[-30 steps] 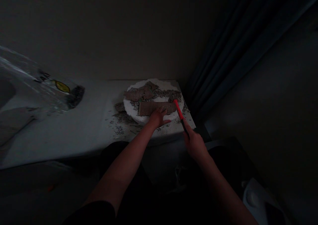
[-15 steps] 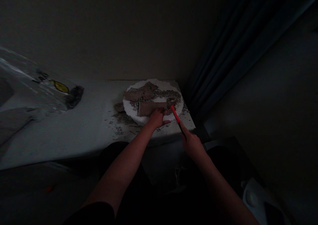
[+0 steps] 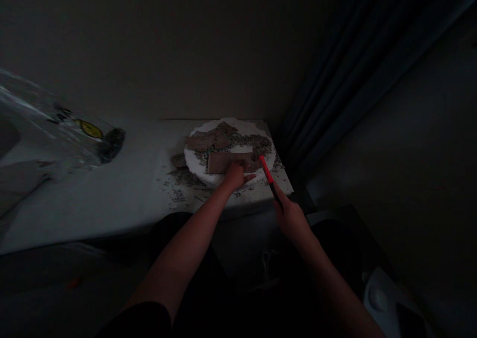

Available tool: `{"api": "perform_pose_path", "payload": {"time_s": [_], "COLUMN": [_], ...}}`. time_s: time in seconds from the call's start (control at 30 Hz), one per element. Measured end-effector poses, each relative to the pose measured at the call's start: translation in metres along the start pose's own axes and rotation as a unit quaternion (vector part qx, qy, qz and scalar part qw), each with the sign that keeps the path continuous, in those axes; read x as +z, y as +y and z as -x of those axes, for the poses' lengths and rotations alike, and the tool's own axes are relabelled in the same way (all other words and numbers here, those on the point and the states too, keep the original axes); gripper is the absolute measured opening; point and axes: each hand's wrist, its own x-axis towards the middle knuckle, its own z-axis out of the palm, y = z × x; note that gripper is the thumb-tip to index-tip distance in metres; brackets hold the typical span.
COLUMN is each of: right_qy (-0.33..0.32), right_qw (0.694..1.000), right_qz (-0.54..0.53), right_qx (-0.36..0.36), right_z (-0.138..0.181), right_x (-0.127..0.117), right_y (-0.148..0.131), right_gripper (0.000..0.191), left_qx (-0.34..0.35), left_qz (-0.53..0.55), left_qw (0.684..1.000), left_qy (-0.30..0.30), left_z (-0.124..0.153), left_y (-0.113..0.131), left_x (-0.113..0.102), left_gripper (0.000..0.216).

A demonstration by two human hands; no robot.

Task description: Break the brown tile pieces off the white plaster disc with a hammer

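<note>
My right hand is wrapped round the black grip of a hammer with a red shaft. Its dark head, hard to make out in the dim light, is over the right end of a brown rectangular board. On the near edge of that board rests my left hand, fingers laid over it and thumb spread to the right. Both board and hammer head are above a round white slab with a rough edge. Torn brown pieces and grey crumbs lie behind the board.
The slab stands on a pale table, near its right end. Crumbs are scattered left of the slab. A clear plastic bag with a yellow mark lies at the left. Dark curtains hang at the right; a wall rises behind.
The hammer and my right hand have shifted slightly right, and the hammer's shaft lies at a slightly different place. My left hand remains on the board in nearly the same place.
</note>
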Motion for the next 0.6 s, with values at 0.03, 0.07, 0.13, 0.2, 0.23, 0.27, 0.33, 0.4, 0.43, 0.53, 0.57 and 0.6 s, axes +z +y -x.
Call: {"api": "perform_pose_path", "payload": {"time_s": [0.03,0.07,0.13,0.2,0.23,0.27,0.33,0.4,0.43,0.53,0.57,0.6], "right_qy": [0.004,0.008,0.012,0.011,0.009,0.006,0.001,-0.008,-0.013,-0.019,-0.017,-0.014], "right_qw": [1.0,1.0,0.999,0.999,0.999,0.998,0.998,0.998,0.998,0.998,0.998,0.998], "right_qz": [-0.007,-0.015,-0.03,-0.044,-0.05,-0.055,-0.062,-0.063,-0.062,-0.063,-0.063,-0.062], "right_qx": [0.002,0.002,0.0,-0.001,-0.003,-0.004,-0.005,-0.004,-0.006,-0.015,-0.018,-0.019], "right_z": [0.0,0.0,0.001,0.002,0.002,0.003,0.003,0.002,0.002,0.002,0.002,0.002], "right_x": [-0.001,-0.001,-0.001,0.0,0.001,0.003,0.008,0.014,0.016,0.017,0.015,0.013], "right_y": [0.001,0.002,0.004,0.005,0.006,0.007,0.008,0.009,0.009,0.009,0.009,0.007], "right_gripper": [0.059,0.059,0.058,0.058,0.059,0.059,0.059,0.06,0.06,0.06,0.06,0.059], "left_qx": [-0.016,-0.033,-0.059,-0.069,-0.068,-0.063,-0.053,-0.055,-0.059,-0.056,-0.05,-0.042], "left_qz": [0.015,0.028,0.045,0.05,0.052,0.056,0.066,0.074,0.071,0.041,0.028,0.018], "left_qw": [1.0,0.999,0.997,0.995,0.995,0.995,0.995,0.995,0.995,0.997,0.998,0.999], "left_qy": [0.011,0.022,0.038,0.047,0.049,0.05,0.048,0.042,0.04,0.028,0.019,0.009], "left_z": [-0.003,-0.006,-0.012,-0.016,-0.017,-0.017,-0.017,-0.016,-0.014,-0.009,-0.007,-0.005], "left_y": [0.0,0.0,0.0,-0.001,-0.002,-0.002,-0.004,-0.006,-0.008,-0.011,-0.011,-0.012], "left_x": [0.001,0.003,0.005,0.007,0.008,0.008,0.006,0.004,0.002,-0.002,-0.003,-0.004], "left_gripper": [0.05,0.046,0.038,0.033,0.031,0.029,0.027,0.028,0.033,0.055,0.061,0.065]}}
